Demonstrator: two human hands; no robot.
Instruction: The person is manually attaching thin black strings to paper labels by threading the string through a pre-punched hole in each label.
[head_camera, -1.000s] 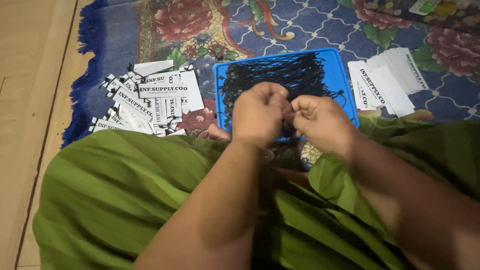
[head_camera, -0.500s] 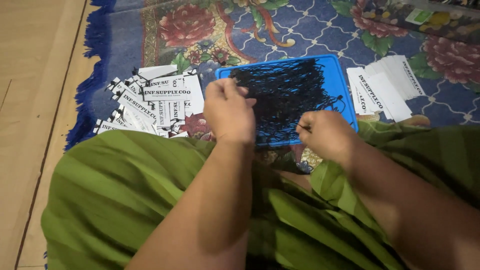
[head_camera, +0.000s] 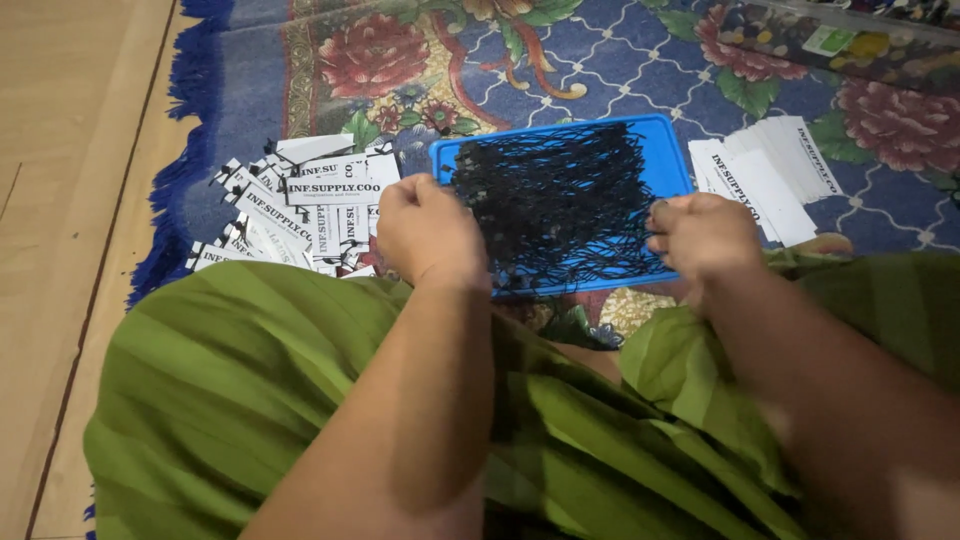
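A blue tray lies on the rug in front of my lap, filled with a tangle of thin black strings. My left hand is curled into a fist at the tray's left edge, between the strings and a pile of white printed tags; its palm side is hidden, so any contents cannot be seen. My right hand is closed at the tray's right edge, its fingertips pinched in the outer black strings.
A second stack of white tags lies right of the tray. My green garment covers my lap in the foreground. The flowered blue rug ends in a fringe at bare wooden floor on the left.
My hands were together over the tray's near edge; they have spread apart, the left toward the tag pile and the right toward the tray's right edge.
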